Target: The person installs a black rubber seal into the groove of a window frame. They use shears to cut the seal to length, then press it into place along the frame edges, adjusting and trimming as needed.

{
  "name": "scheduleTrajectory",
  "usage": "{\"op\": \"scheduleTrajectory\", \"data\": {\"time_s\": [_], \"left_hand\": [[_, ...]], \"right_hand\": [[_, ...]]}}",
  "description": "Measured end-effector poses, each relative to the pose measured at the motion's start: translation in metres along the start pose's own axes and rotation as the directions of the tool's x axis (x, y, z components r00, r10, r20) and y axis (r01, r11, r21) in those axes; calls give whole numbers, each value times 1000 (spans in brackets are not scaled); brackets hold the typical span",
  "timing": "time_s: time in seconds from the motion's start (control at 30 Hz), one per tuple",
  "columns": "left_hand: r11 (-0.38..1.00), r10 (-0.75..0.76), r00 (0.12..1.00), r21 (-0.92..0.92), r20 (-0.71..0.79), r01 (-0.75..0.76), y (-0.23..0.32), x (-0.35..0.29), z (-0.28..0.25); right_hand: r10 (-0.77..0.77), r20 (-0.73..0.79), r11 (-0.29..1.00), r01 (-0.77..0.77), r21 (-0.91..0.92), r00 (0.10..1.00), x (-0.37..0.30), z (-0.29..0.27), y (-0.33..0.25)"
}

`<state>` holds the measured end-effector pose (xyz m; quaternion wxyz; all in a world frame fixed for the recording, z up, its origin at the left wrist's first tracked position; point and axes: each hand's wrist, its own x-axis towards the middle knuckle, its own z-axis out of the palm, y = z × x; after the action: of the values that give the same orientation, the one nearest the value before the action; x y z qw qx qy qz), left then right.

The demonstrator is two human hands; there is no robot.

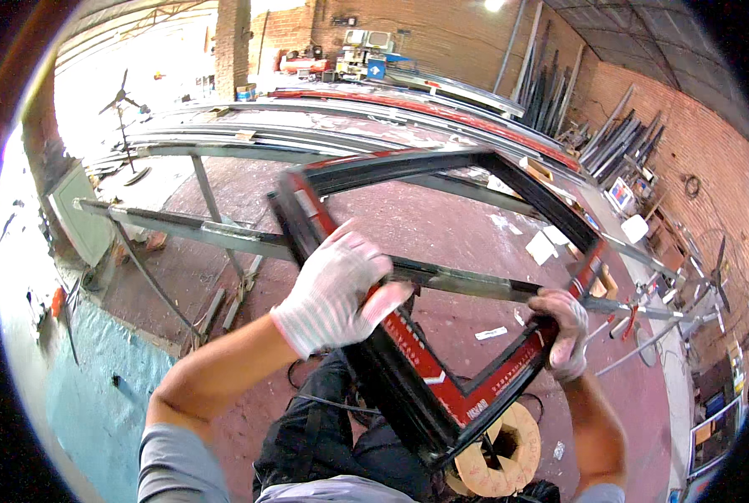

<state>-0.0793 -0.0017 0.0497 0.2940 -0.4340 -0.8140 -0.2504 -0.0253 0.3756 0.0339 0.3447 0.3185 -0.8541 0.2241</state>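
Observation:
A rectangular black window frame [383,381] with red printed film along parts of its faces is held up tilted in front of me. My left hand [336,289], in a white knitted glove, is closed round its left side, the thumb lying over the inner edge. On the opposite side my right hand [569,335], also gloved, grips the frame; its fingers are slightly blurred. The frame's near corner hangs above my lap, and its far part overlaps a long metal rail stand [198,225]. Whether the frame touches the rails I cannot tell.
A large tan roll [517,448] lies below the frame's near corner. Long metal profiles [475,121] are spread beyond the stand, and more lean on the brick wall [718,151]. At the left stands a fan [123,105]; a machine [366,54] is at the back.

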Motion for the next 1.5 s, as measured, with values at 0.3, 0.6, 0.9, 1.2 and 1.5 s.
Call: {"op": "scheduleTrajectory", "data": {"time_s": [0.3, 0.6, 0.9, 1.2, 1.5], "left_hand": [[972, 18, 974, 224, 225, -70, 71, -21, -20], [954, -114, 987, 291, 116, 76, 87, -13, 19], [952, -19, 1000, 304, -12, 22, 83, -11, 44], [785, -290, 924, -491, 248, 378, 95, -158, 75], [-803, -587, 10, -584, 810, 120, 68, -290, 166]], "right_hand": [[-149, -59, 980, 155, 124, 987, 37, 34, 74], [580, -482, 797, -579, 171, 656, -151, 36, 86], [715, 431, 511, -832, 216, 551, -264, 176, -46], [363, 697, 873, -488, -23, 618, -211, 293, -75], [211, 545, 666, -527, 527, 811, -174, 185, -130]]}}
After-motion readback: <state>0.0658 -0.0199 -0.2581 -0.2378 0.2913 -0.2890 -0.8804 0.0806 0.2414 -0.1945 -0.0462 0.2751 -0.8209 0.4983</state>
